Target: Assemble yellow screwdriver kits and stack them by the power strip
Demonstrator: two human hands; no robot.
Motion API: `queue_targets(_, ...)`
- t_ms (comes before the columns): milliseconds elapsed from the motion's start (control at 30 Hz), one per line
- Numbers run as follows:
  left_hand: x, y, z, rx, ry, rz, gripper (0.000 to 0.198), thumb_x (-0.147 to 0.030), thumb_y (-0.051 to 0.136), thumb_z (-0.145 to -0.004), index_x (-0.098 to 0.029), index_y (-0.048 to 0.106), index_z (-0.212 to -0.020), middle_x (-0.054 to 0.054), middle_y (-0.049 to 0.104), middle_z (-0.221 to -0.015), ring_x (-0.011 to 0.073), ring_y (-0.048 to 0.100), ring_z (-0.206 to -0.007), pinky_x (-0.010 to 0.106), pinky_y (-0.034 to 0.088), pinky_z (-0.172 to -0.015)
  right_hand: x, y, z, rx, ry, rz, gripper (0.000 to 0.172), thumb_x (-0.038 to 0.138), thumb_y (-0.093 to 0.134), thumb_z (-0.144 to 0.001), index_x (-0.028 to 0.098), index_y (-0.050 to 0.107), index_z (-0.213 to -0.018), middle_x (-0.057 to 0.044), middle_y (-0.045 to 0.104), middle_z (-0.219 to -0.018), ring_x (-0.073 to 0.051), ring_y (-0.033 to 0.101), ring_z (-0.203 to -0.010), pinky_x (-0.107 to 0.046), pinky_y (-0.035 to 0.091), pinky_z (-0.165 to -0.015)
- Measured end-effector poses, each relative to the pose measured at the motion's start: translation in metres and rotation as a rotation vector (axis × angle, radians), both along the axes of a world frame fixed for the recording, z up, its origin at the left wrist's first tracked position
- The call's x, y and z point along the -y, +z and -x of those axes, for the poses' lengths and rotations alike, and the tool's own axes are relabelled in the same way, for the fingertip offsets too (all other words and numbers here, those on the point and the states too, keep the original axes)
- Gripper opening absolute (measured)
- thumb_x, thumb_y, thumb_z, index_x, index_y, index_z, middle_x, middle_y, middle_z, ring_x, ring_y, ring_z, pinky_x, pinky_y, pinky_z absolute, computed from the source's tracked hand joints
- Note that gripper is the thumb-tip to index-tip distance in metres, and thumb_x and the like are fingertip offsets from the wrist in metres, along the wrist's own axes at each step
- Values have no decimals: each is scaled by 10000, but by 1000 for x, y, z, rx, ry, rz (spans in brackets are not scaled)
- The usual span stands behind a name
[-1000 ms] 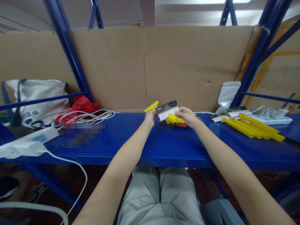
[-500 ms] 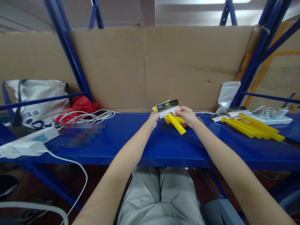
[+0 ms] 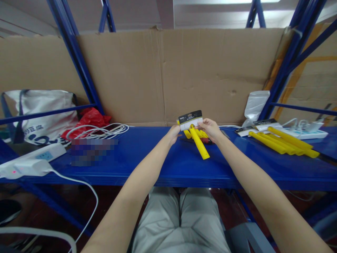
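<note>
In the middle of the head view, a yellow-handled tool is held above the table, its handle slanting down toward me. A black-and-white card covers its head, whose kind I cannot see. My left hand is closed at the left edge of the card. The fingers of my right hand pinch the card's right edge. Behind the handle lie more yellow handles, partly hidden. A red and black object shows below them, too covered to name.
Several carded yellow-handled tools lie at right on the blue table, before a white power strip. At left are a cloth bag, a red plastic bag, coiled white cable and another power strip. Cardboard stands behind.
The held tool has turned so its handle points more steeply toward me. Its card has tilted and faces me more squarely. Both hands have barely shifted.
</note>
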State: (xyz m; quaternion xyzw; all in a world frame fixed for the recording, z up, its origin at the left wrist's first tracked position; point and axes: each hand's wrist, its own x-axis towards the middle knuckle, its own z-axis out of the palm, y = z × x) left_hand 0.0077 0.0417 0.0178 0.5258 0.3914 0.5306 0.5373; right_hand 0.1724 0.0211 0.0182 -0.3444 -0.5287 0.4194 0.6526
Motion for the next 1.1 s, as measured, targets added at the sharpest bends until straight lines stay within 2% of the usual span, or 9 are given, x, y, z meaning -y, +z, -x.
queue_targets(333,1,4,-1,93,18,44,149,-196,518,-706,-195,664,-733,59,724,-838,230,614,-912,353,465,-776,-3,-1,-2,14,-35,-29,309,278,805,-656,195,509,-625,6,641,-612,-120,657,-593,-263,565,-701)
queue_targets(500,0,5,-1,122,12,66,163,-243,496,-763,-198,645,-715,61,711,-815,217,606,-856,331,458,-734,-5,-1,-1,-1,-77,-19,266,242,791,-675,195,533,-633,5,639,-602,-120,651,-590,-268,565,-698)
queue_targets(600,1,6,-1,120,-1,75,225,-328,473,-820,-206,637,-725,61,705,-806,220,600,-846,345,450,-748,-5,-1,-1,-17,-101,-1,255,212,785,-679,191,538,-619,14,630,-576,-103,632,-553,-255,562,-684)
queue_targets(700,2,8,1,113,-34,78,409,-510,393,-869,-214,657,-769,76,705,-796,241,599,-878,369,444,-774,-4,-1,0,-26,-123,28,247,172,769,-688,188,538,-603,20,636,-581,-86,619,-532,-228,556,-654)
queue_targets(767,2,9,2,102,-69,79,552,-634,327,-861,-210,674,-785,97,707,-794,258,601,-889,387,440,-784,-3,-1,2,-21,-139,58,241,139,751,-699,185,538,-596,19,640,-588,-79,615,-527,-214,550,-635)
queue_targets(833,2,7,2,87,-83,67,598,-694,344,-832,-204,683,-776,108,704,-774,263,610,-870,393,441,-782,-2,-1,2,-8,-148,89,237,126,742,-703,185,539,-597,18,641,-595,-83,615,-526,-221,550,-626)
queue_targets(900,1,4,2,70,-56,45,508,-662,487,-792,-196,684,-753,98,694,-722,248,621,-816,378,447,-764,-2,-2,3,9,-150,113,234,136,744,-701,187,538,-604,14,639,-599,-97,619,-533,-241,555,-622)
queue_targets(1000,0,1,0,45,12,27,283,-455,714,-702,-175,672,-695,61,666,-636,199,623,-683,330,457,-708,-1,-2,4,41,-164,140,215,144,730,-709,185,537,-623,8,629,-587,-113,619,-536,-246,551,-591)
queue_targets(1100,3,1,-4,49,28,35,153,-272,742,-677,-154,651,-640,36,655,-605,155,604,-578,289,462,-643,2,-1,6,83,-213,166,151,123,665,-752,173,550,-669,13,613,-578,-101,604,-527,-215,535,-555)
